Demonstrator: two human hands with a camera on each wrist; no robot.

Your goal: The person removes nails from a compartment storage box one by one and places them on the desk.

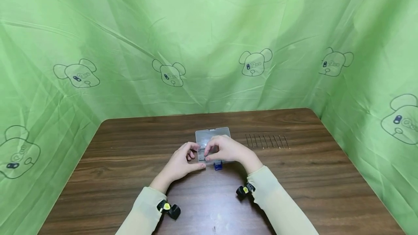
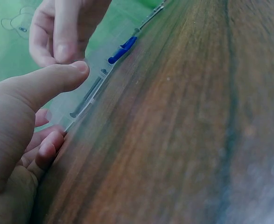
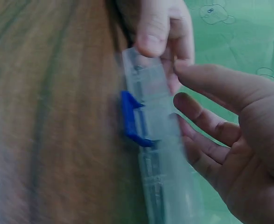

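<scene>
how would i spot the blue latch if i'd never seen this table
On the brown wooden table, find the open clear plastic box by the left hand and right hand. Look along the box's near edge for the small latch. Its deep blue sets it apart from the box's see-through plastic.

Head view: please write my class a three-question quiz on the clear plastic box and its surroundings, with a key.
1. Choose: the blue plastic latch sits on which edge of the clear plastic box: a) far, b) left, c) nearest the person?
2. True or false: the right hand is nearer than the left hand to the row of thin metal pins.
3. Fill the gap: the wrinkled cloth backdrop is ____.
Key: 1 c; 2 true; 3 green.
</scene>
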